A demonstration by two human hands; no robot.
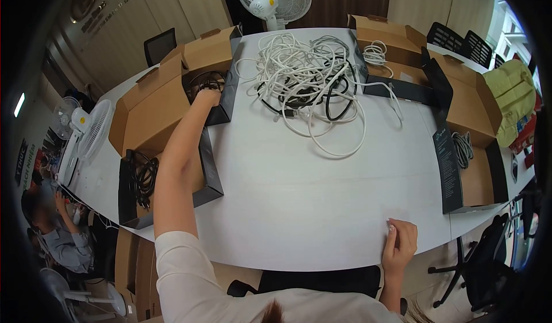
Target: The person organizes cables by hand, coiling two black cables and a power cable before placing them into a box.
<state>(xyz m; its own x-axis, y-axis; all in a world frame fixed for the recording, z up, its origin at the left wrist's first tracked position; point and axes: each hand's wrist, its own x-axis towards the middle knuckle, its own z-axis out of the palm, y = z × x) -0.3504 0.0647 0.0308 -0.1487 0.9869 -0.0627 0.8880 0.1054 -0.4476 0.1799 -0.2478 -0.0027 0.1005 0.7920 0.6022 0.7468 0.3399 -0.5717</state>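
My left hand (209, 97) reaches into the open box at the back left (221, 114), right at a coiled black cable (208, 81); its fingers are mostly hidden. Near the table's front right edge, my right hand (401, 245) rests with fingers curled in and nothing visible in them. A big tangle of white cables (299, 64), with some black and grey ones mixed in, lies at the back middle of the table. Below my left forearm, a second open box (208, 173) holds a bundle of black cables (142, 179).
On the right, one open box (397, 91) contains a white cable coil (375, 54); another box (451, 173) has a grey coil (462, 149). A white fan (273, 4) stands behind the white table (322, 208). A person (60, 237) sits at far left.
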